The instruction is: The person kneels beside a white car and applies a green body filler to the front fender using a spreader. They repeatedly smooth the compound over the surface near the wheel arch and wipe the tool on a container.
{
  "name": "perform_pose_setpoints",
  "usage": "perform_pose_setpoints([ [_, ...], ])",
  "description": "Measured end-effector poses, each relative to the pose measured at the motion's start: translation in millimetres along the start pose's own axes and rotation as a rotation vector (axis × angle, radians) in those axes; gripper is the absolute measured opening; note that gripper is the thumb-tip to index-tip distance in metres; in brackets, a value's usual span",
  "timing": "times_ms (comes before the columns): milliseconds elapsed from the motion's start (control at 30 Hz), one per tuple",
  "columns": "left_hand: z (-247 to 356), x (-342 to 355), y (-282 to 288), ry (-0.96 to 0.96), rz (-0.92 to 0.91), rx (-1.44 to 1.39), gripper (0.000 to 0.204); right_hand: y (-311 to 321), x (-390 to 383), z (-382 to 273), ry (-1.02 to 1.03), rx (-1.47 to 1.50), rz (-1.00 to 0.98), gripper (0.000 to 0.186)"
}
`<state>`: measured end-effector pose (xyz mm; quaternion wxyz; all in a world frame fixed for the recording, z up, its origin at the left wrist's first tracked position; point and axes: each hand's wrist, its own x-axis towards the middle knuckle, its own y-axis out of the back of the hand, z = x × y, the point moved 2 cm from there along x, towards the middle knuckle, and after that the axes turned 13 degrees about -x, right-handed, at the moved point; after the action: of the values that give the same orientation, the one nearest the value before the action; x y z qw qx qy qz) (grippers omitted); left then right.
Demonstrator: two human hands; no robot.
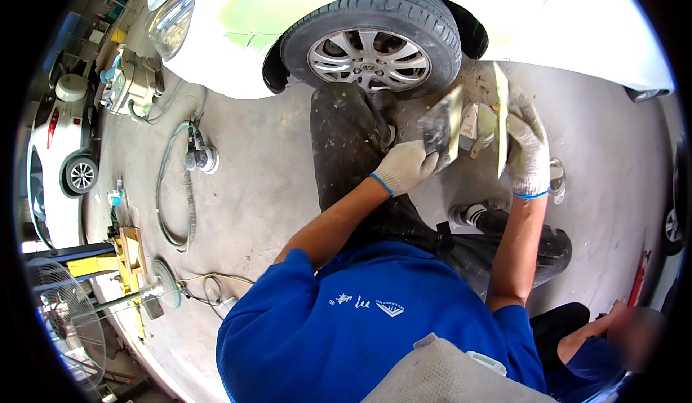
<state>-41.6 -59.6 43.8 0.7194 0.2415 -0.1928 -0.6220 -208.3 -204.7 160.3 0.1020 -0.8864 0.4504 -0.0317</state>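
Observation:
My left hand (406,167), in a white knit glove with a blue cuff, is closed on a flat, dark filler spreader (439,127) with a pale yellow edge. In a matching glove, my right hand (528,147) grips a thin, pale yellow-green plate (501,118), seen almost edge-on. The two flat pieces are held apart, facing each other. Below and between them a small container (471,123) with pale smears is on the floor, partly hidden by the plate.
Ahead is a white car's front wheel (370,57) below a fender (252,14) with yellow-green patches. A sander (200,159) with a looped hose (160,187) lies to the left. A fan (68,324) stands at lower left. Another person (595,352) sits at lower right.

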Motion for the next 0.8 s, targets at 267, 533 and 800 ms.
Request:
perform_pose_setpoints([
  [267,13.0,-2.5,-11.3,-0.122,0.284,-0.253,0.038,14.4,-11.5,98.1,-0.229,-0.056,0.156,0.055],
  [533,8.5,-6.9,0.6,-0.074,0.309,-0.269,0.034,21.7,3.0,45.0,-0.121,-0.064,0.138,0.053],
  [800,6.3,-6.0,-4.0,-0.137,0.272,-0.168,0.028,-10.9,-1.8,72.2,-0.15,-0.215,0.174,0.054],
])
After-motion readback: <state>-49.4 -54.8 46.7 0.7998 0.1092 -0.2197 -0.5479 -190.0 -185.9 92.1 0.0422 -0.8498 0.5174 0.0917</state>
